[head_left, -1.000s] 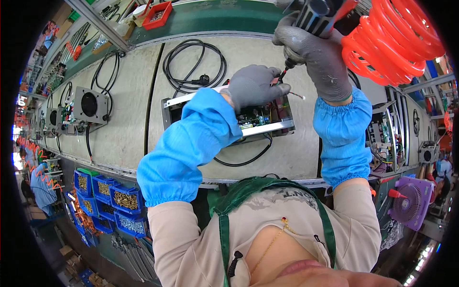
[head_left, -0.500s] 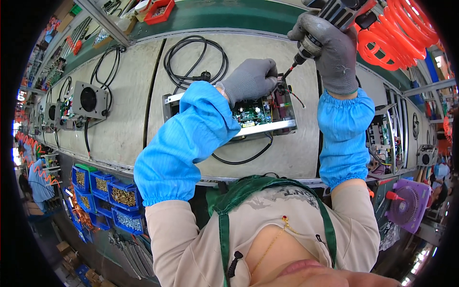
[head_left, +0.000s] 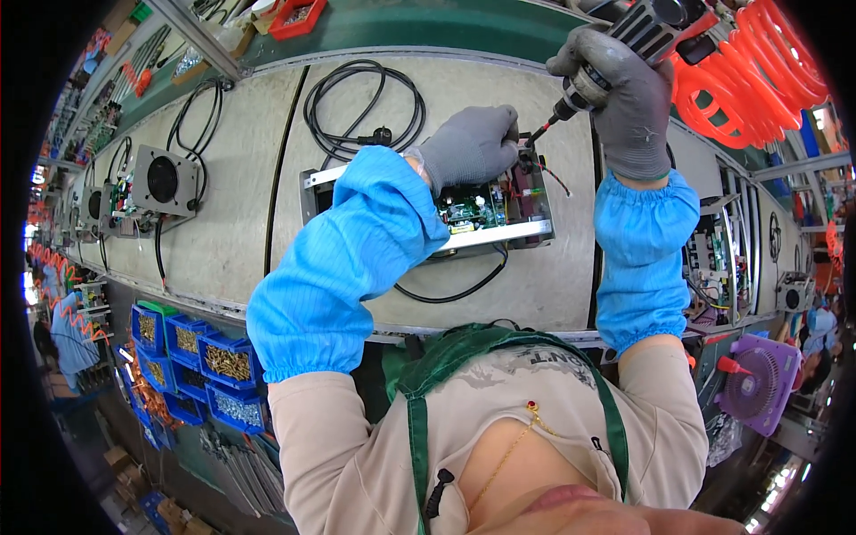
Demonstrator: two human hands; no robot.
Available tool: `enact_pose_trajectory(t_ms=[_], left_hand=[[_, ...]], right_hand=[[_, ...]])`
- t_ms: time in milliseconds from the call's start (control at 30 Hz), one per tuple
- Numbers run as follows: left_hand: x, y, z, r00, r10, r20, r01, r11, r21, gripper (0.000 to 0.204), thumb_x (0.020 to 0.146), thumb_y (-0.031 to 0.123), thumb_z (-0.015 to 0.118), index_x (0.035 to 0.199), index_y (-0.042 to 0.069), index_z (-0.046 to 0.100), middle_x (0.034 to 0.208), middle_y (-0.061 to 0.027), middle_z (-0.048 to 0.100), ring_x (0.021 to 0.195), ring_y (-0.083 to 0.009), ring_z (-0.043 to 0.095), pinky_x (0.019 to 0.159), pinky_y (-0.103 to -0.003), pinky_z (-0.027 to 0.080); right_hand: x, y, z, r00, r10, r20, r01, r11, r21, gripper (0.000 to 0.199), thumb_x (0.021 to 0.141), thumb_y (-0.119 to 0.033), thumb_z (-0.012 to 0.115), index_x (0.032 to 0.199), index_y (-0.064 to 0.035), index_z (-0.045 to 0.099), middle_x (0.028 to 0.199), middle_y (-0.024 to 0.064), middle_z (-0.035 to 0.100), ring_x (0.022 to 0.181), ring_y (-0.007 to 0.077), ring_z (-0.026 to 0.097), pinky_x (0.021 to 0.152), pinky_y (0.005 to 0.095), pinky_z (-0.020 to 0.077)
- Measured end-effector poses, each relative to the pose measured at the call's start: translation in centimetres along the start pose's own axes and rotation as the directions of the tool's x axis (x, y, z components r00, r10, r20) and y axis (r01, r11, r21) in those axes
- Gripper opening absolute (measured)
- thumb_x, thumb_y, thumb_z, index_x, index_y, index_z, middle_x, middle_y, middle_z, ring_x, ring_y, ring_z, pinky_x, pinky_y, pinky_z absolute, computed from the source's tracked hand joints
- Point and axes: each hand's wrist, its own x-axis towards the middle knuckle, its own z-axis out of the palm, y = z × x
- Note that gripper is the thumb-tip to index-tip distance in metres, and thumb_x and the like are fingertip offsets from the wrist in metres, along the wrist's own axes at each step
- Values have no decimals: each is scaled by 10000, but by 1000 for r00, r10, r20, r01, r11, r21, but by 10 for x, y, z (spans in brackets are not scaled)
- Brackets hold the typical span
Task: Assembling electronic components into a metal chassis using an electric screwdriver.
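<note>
My right hand (head_left: 631, 116), in a grey glove, is wrapped round a power screwdriver (head_left: 637, 31). The tool slants down to the left, its bit tip close to the fingers of my left hand (head_left: 471, 147). My left hand, also gloved, reaches over an open metal chassis (head_left: 499, 237) with its fingers curled together at the chassis's far right corner. Whatever those fingers pinch is hidden. Inside the chassis is a green circuit board (head_left: 473, 207), partly covered by my left hand and sleeve. A thin dark wire (head_left: 556, 178) sticks out past the right end.
A coiled black power cord (head_left: 308, 114) with a plug lies behind the chassis. A red coiled hose (head_left: 758, 85) hangs at the upper right. Units with fans (head_left: 166, 181) stand leftward on the bench. Blue bins of screws (head_left: 227, 361) sit lower left; a purple fan (head_left: 758, 383) stands lower right.
My right hand and the screwdriver have shifted slightly down and to the right. My left hand stays at the chassis corner with its fingers curled.
</note>
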Motion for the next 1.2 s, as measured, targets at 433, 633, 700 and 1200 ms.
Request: enact_pose_trajectory(t_ms=[433, 633, 700, 1200], left_hand=[[-15, -3, 1, 988, -106, -116, 103, 994, -30, 246, 827, 256, 607, 950, 44, 631, 893, -207, 650, 855, -378, 633, 743, -455, 497], [-123, 56, 27, 826, 357, -436, -240, 923, 302, 230, 761, 215, 641, 929, 59, 648, 952, -136, 625, 857, -259, 630, 705, -417, 518], [-172, 41, 51, 777, 251, -577, -297, 955, 17, 227, 778, 214, 635, 957, 75, 640, 987, -112, 630, 890, -252, 627, 743, -409, 513], [-489, -129, 169, -277, -543, -793, 872, 205, -444, 242, 814, 207, 661, 1040, 124, 686, 1023, -118, 618, 977, -304, 579, 891, -392, 458]], right_hand=[[4, 6, 13, 981, 43, 189, -25, 995, -96, 237, 854, -242, 605, 919, -24, 672, 731, 29, 604, 595, 70, 506, 542, 231, 406], [24, 27, -54, 944, 196, 267, -182, 980, -75, 369, 874, -297, 564, 1013, 38, 635, 827, 77, 637, 624, 94, 508, 603, 235, 415], [32, 31, -46, 959, 130, 253, -128, 992, -25, 397, 889, -299, 541, 1087, 39, 605, 858, 102, 649, 744, 152, 603, 655, 262, 464], [22, -9, -40, 954, 2, 301, -154, 862, 482, 193, 804, -162, 563, 761, -3, 462, 759, 43, 376, 717, 171, 366, 1073, 470, 334]])
